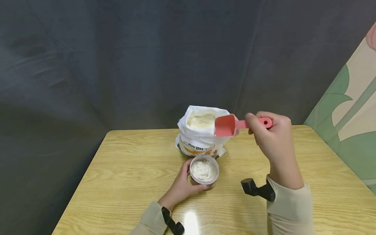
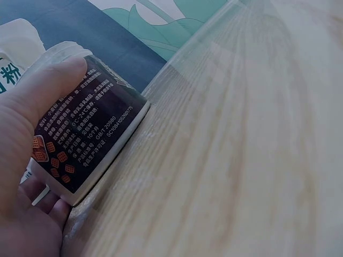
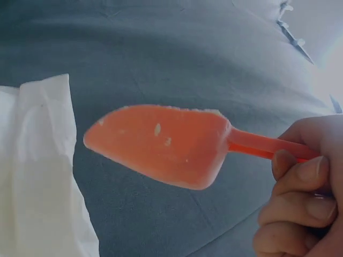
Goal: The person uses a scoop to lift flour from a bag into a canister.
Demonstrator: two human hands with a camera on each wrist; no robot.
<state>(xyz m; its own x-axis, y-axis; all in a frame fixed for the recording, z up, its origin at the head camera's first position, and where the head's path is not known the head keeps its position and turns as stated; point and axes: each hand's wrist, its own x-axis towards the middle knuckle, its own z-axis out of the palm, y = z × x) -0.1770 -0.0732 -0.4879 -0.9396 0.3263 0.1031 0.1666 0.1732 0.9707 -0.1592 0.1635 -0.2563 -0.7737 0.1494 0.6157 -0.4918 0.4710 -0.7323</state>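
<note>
My right hand (image 1: 274, 135) grips the handle of a red plastic scoop (image 1: 225, 126) and holds it up over the right side of an open flour bag (image 1: 202, 138). White flecks of flour cling to the scoop's outside (image 3: 161, 147) in the right wrist view. The bag's white top is folded outward, and pale flour shows inside. In front of the bag, a round tub (image 1: 191, 169) with white flour in it stands on the table. My left hand (image 1: 182, 188) curls round the tub's near left side, its thumb (image 2: 48, 85) along the dark printed label.
The wooden table (image 1: 135, 176) runs back to a dark cloth curtain (image 1: 147, 65). A panel with green leaf patterns (image 1: 352, 130) borders the right side. Small white specks lie by the bag's right foot. Black camera mounts (image 1: 258, 190) sit on both wrists.
</note>
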